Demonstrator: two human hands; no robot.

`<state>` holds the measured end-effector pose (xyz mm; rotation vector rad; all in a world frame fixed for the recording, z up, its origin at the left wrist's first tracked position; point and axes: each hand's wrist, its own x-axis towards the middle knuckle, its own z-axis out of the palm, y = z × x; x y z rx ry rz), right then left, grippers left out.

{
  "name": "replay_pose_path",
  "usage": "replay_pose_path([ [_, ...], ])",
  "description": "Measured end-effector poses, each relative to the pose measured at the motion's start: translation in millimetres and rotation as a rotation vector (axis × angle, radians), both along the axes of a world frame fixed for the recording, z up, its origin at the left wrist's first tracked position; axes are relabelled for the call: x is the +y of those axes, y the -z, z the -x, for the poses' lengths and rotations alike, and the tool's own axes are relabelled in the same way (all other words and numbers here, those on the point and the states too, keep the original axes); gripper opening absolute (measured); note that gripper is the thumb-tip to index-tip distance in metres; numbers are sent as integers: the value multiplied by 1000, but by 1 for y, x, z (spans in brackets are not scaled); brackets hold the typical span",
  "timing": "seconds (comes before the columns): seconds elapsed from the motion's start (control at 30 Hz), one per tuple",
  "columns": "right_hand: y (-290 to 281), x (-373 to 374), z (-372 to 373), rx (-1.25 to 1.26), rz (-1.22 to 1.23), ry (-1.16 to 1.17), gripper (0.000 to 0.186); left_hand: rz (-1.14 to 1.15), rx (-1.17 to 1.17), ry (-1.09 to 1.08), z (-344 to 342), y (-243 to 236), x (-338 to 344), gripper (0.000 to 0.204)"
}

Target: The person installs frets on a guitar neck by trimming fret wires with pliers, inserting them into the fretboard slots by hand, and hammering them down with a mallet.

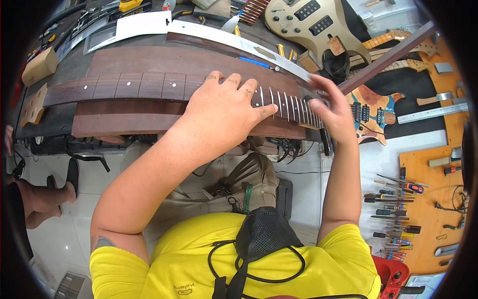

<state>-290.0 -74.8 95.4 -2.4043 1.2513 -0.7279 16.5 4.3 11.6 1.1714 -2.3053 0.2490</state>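
Note:
A guitar neck [131, 85] lies across a dark wooden board [110, 128], with pale fret wires on the right part of its fretboard and bare slots along the left. My left hand [220, 113] grips it near the middle, fingers bent over the far edge, thumb on the frets; those fingertips are hidden. My right hand [332, 107] is raised at the fretboard's right end, fingers curved and apart, beside a dark object [326, 141] that is partly hidden. A long white strip [209, 32] and a blue slim tool [254, 62] lie behind the neck.
The workbench [42, 127] holds a cream guitar body [279, 15], a blue-and-wood guitar [377, 105] and a steel ruler [432, 112]. A long dark bar [388, 56] slants at upper right. Tools hang on an orange board [418, 159]. Another person's legs [42, 199] show at far left.

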Motion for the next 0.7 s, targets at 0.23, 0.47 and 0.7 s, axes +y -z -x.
replay_pose_path([
  [0.23,58,24,122,517,88,627,30,-27,8,15,-1,0,0,57],
  [0.47,73,26,117,675,197,515,36,-32,-5,-14,-4,-1,0,57],
  [0.7,2,59,76,-491,-217,629,30,-28,63,36,1,0,-1,49],
])
